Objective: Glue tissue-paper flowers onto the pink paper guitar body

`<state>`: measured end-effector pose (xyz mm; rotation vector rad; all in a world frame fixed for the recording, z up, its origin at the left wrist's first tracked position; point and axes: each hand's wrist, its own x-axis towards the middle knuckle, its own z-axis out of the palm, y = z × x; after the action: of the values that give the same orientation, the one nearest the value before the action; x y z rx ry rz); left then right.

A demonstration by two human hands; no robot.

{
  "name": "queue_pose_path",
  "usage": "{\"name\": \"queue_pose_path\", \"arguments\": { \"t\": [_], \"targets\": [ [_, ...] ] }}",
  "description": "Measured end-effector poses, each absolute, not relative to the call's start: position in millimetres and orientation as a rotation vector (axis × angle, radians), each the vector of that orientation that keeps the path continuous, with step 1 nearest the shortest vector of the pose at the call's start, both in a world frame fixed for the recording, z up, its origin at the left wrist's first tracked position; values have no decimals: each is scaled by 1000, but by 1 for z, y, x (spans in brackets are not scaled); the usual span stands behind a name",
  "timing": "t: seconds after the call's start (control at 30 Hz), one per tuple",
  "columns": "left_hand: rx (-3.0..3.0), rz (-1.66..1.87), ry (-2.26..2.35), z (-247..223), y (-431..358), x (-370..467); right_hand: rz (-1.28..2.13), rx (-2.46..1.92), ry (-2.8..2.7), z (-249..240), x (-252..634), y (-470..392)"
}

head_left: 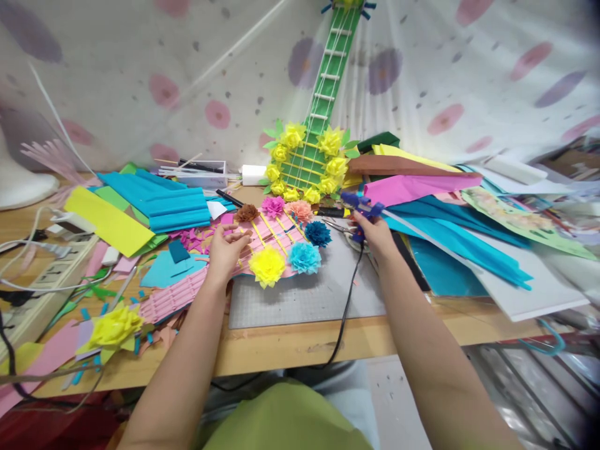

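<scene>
A pink paper guitar [173,294] lies across the table, its neck pointing to the lower left. Around its body sit paper flowers: a yellow one [267,267], a light blue one [304,257], a dark blue one [318,234], and brown, magenta and coral ones. My left hand [225,250] rests over the left side of the guitar's body, fingers apart, with nothing visible in them. In my right hand [374,234] is a blue hot glue gun [362,206], held to the right of the guitar. Its black cord hangs down over the table edge.
A green paper guitar [328,94] with yellow flowers stands upright against the curtain. Coloured paper sheets [450,219] pile up at right, more blue paper [154,197] at left. Beneath the pink guitar lies a grey cutting mat [300,309]. A power strip [42,294] and cables lie at left.
</scene>
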<state>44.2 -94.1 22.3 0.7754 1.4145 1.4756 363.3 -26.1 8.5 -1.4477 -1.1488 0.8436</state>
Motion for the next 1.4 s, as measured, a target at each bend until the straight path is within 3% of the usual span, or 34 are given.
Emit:
{"name": "queue_pose_path", "arguments": {
  "t": [0.13,0.3,0.6,1.4],
  "targets": [
    [750,1479,1418,21,-92,46,879,-1289,-1220,52,352,-35],
    [719,1466,1406,22,-93,49,1028,-1413,-1714,81,304,-53],
    [730,1452,1399,22,-94,43,935,-1411,-2151,73,249,-56],
    [754,1452,1401,17,-91,41,939,-1328,-2208,71,240,-51]
  ]
}}
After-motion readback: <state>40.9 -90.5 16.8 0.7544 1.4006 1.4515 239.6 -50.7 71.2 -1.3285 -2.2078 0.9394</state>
